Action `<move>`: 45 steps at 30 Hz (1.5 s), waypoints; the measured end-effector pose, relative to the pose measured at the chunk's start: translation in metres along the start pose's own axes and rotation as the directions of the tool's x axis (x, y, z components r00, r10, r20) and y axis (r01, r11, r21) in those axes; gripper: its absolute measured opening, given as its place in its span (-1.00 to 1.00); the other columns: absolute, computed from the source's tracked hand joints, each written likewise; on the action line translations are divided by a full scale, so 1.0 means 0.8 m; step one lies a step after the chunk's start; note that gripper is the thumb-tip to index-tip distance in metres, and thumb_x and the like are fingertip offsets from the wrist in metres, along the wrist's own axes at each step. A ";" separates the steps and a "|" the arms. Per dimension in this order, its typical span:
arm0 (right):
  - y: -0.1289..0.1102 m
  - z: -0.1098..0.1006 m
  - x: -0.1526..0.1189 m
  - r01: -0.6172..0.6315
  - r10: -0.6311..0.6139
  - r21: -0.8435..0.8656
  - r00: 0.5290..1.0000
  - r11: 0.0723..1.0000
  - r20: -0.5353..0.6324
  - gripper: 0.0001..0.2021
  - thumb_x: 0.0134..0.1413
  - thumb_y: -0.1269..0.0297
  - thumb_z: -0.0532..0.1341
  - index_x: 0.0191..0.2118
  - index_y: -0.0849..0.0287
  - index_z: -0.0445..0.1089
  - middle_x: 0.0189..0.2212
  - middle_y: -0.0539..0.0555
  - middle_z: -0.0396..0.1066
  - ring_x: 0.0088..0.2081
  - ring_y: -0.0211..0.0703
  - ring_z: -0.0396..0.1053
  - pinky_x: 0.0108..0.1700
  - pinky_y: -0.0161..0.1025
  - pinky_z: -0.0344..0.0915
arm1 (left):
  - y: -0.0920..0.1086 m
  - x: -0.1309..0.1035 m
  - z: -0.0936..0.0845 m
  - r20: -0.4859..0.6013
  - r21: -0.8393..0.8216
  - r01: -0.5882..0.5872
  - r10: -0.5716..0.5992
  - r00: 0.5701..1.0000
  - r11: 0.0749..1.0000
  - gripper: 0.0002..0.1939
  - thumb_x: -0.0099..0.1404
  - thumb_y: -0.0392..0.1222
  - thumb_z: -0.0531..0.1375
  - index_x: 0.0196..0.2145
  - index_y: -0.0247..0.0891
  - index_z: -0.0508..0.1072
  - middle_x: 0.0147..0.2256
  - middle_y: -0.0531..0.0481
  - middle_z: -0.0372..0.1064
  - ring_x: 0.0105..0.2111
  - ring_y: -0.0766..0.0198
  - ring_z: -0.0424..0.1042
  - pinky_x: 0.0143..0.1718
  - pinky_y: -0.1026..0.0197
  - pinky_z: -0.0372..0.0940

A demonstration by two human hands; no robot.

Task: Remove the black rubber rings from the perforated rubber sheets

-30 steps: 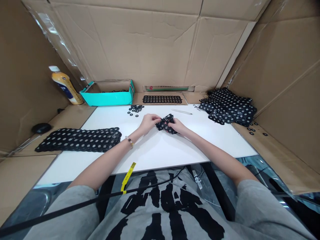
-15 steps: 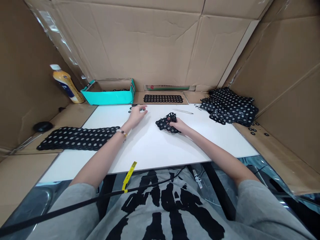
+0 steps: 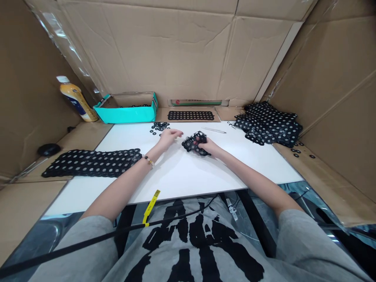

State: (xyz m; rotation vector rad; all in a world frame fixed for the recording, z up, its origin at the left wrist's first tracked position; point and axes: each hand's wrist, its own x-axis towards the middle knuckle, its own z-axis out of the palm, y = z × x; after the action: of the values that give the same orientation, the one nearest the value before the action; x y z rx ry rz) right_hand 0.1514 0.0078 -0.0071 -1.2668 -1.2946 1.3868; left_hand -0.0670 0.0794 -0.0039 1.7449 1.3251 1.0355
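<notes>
My right hand [image 3: 210, 147] is closed on a bunched black sheet with round holes [image 3: 192, 144], held over the middle of the white board [image 3: 176, 176]. Just left of that sheet is my left hand [image 3: 172, 136], its fingertips pinched together and pointing at it. Whatever lies between those fingertips is too small to make out. Behind the left hand, small black rings [image 3: 161, 126] lie loosely grouped on the board. Overlapping flat black sheets with rows of round spots [image 3: 94, 162] lie beside my left forearm.
A turquoise box [image 3: 126, 114] with black rings inside stands at the back left, near a bottle [image 3: 76, 100]. A perforated black strip [image 3: 190, 115] lies at the back. Tweezers [image 3: 214, 130] lie before a heap of black sheets [image 3: 270, 123] at right. Cardboard walls [image 3: 152, 51] enclose the board.
My left hand has moved right and slightly nearer, from the loose rings towards the bunched sheet, and its fingers have drawn together. The right hand keeps its hold in nearly the same place.
</notes>
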 end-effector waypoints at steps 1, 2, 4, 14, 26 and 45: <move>0.001 0.000 0.000 -0.015 0.015 -0.001 1.000 1.000 -0.013 -0.65 -0.29 0.52 0.14 -0.26 0.19 0.41 -0.32 0.03 0.53 -0.30 -0.14 0.44 -0.19 -0.20 0.40 | -0.009 0.009 -0.011 -0.127 -0.015 0.054 -0.055 0.990 0.998 -0.68 0.13 0.02 0.20 -0.38 -0.29 0.60 -0.31 -0.13 0.56 -0.36 0.16 0.44 -0.33 0.19 0.29; 0.001 -0.001 0.000 -0.021 0.020 -0.005 0.999 1.000 -0.025 -0.65 -0.31 0.53 0.13 -0.27 0.19 0.41 -0.33 0.03 0.53 -0.29 -0.13 0.44 -0.20 -0.21 0.40 | -0.017 0.017 -0.023 -0.212 -0.010 0.069 -0.070 0.975 0.998 -0.68 0.16 -0.01 0.18 -0.34 -0.30 0.60 -0.25 -0.15 0.56 -0.28 0.13 0.45 -0.27 0.18 0.30; 0.001 -0.002 0.000 -0.015 0.015 -0.003 0.999 1.000 -0.039 -0.63 -0.33 0.53 0.14 -0.26 0.19 0.41 -0.32 0.04 0.54 -0.27 -0.13 0.44 -0.20 -0.23 0.40 | -0.029 0.029 -0.045 -0.305 0.077 0.114 -0.086 0.948 0.990 -0.70 0.17 -0.10 0.17 -0.22 -0.28 0.59 -0.14 -0.18 0.53 -0.09 0.02 0.43 -0.09 0.09 0.28; -0.001 -0.003 -0.003 0.033 -0.033 0.009 0.999 0.999 0.043 -0.51 -0.35 0.51 0.10 -0.15 0.20 0.47 -0.25 0.04 0.55 -0.21 -0.13 0.45 -0.15 -0.23 0.38 | 0.022 -0.009 -0.007 0.363 0.189 -0.273 0.191 0.912 0.943 -0.64 0.11 0.04 0.24 -0.21 -0.21 0.61 -0.20 -0.09 0.55 -0.29 0.14 0.43 -0.19 0.16 0.28; -0.003 -0.003 -0.005 -0.022 0.015 0.096 0.997 0.995 0.076 -0.53 -0.36 0.53 0.12 -0.17 0.19 0.40 -0.30 0.07 0.52 -0.31 -0.10 0.46 -0.20 -0.14 0.42 | -0.005 0.002 -0.010 0.071 -0.090 0.118 -0.112 0.991 0.989 -0.68 0.05 0.05 0.29 -0.44 -0.29 0.58 -0.41 -0.14 0.52 -0.48 0.22 0.40 -0.45 0.20 0.27; -0.006 -0.008 -0.004 -0.153 0.083 0.414 0.980 0.897 0.181 -0.71 -0.24 0.43 0.11 -0.28 0.19 0.41 -0.30 0.08 0.54 -0.33 -0.12 0.44 -0.29 -0.21 0.45 | 0.010 -0.024 0.025 0.447 -0.142 0.000 0.064 0.892 0.990 -0.57 0.03 0.14 0.31 -0.36 -0.33 0.56 -0.39 -0.04 0.52 -0.37 0.20 0.40 -0.28 0.20 0.24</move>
State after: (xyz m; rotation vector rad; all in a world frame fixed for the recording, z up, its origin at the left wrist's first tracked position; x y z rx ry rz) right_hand 0.1579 0.0061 -0.0015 -0.9593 -0.9502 1.7744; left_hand -0.0485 0.0578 -0.0090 1.7678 0.9103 0.6606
